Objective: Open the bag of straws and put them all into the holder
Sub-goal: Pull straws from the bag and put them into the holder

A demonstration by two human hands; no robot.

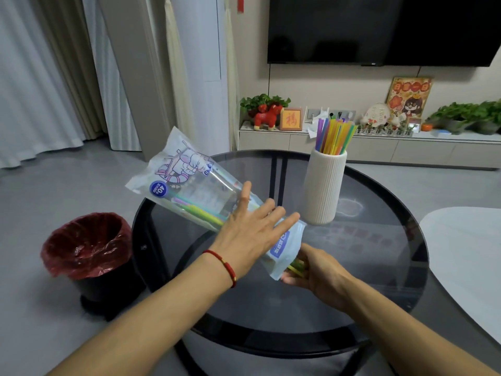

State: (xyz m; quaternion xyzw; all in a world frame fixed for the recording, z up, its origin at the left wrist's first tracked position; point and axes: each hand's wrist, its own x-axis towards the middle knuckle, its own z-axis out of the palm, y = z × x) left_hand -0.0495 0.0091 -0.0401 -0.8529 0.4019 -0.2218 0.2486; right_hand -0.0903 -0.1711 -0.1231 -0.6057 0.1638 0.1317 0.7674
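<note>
Straw bag tilted mouth-down over glass table: left hand flat, fingers spread, steadying it; right hand pinching last straws out. Ribbed holder just beside, already stocked.

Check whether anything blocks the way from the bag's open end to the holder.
Nothing visible does. The bag's open end sits by the right hand; the glass tabletop between it and the ribbed holder is bare.
</note>
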